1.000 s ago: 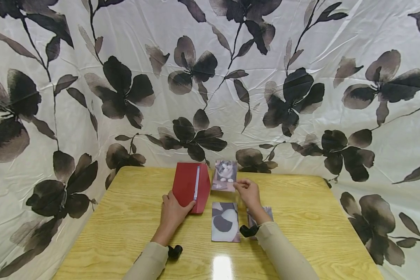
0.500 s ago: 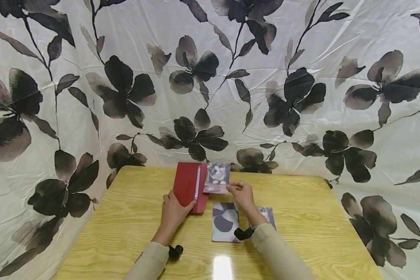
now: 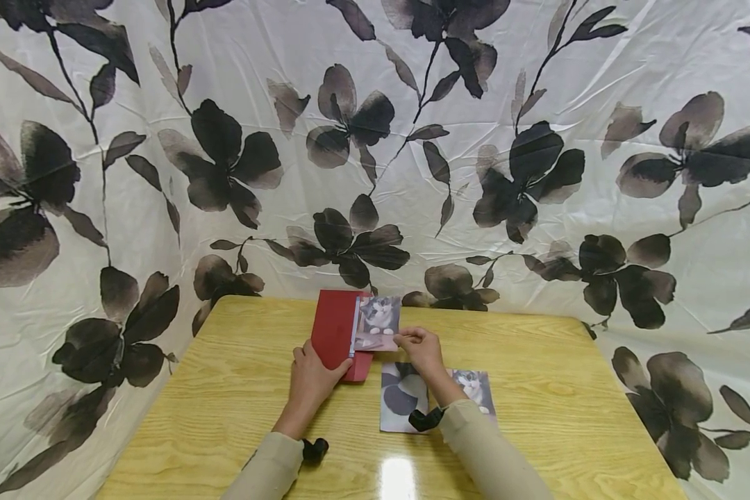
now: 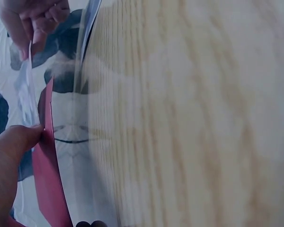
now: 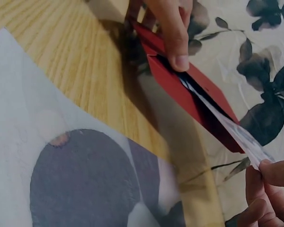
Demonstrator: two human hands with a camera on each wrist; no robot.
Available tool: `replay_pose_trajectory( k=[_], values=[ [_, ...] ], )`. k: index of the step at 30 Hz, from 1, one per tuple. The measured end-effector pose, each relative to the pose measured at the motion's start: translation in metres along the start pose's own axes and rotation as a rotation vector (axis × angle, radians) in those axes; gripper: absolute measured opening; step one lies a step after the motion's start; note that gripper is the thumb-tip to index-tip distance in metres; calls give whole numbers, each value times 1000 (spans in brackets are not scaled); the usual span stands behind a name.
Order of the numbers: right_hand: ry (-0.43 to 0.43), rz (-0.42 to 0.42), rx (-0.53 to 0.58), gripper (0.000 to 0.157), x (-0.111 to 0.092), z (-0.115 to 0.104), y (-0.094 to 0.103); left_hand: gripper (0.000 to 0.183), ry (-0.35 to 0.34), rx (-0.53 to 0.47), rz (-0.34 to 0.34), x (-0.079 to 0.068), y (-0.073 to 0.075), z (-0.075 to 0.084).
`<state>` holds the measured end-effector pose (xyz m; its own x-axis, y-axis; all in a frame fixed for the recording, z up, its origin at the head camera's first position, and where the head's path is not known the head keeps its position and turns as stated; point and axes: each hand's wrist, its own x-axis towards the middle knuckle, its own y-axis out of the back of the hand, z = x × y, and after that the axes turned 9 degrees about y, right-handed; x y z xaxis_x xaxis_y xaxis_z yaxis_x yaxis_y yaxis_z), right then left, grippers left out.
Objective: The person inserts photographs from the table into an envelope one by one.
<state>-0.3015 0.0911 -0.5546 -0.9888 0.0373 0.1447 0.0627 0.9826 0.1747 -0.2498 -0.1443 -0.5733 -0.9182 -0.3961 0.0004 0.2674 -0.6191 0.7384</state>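
A red envelope [image 3: 336,323] is held near the back of the table by my left hand [image 3: 312,378], thumb across its opening. In the right wrist view the envelope [image 5: 199,99] stands tilted with its mouth spread and the left thumb [image 5: 177,52] at the slot. My right hand [image 3: 421,351] pinches the lower right corner of a cat photo [image 3: 378,323]. The photo's left edge is at the envelope's mouth, over the flap. A pale strip inside the envelope shows along the opening; how far the photo reaches in, I cannot tell.
Nearer on the wooden table [image 3: 225,417] lies a photo with a dark rounded shape [image 3: 400,401]. Another cat photo [image 3: 478,392] lies to its right, partly under the right forearm. A floral cloth [image 3: 375,139] hangs behind the table's back edge.
My right hand has carried the cat photo left, from beside the envelope to its opening, over the flap. The left hand keeps holding the envelope in place.
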Motion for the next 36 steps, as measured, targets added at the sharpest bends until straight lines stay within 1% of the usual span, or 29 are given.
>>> replay_pose_trajectory(
  k=[5, 10, 17, 22, 27, 36],
  values=[
    [6, -8, -14, 17, 0, 5, -4, 102, 10, 7, -12, 0, 1, 1],
    [34, -20, -4, 19, 1, 6, -8, 101, 10, 8, -7, 0, 1, 2],
    [81, -19, -27, 22, 1, 9, -17, 100, -4, 1, 2, 0, 0, 1],
    [100, -20, -8, 22, 2, 11, -23, 100, 5, 5, -4, 0, 0, 1],
    [130, -25, -13, 23, 3, 10, -30, 100, 9, 15, -3, 0, 0, 1],
    [125, -65, -21, 25, 1, 4, -39, 102, -7, 18, -1, -2, 0, 0]
  ],
)
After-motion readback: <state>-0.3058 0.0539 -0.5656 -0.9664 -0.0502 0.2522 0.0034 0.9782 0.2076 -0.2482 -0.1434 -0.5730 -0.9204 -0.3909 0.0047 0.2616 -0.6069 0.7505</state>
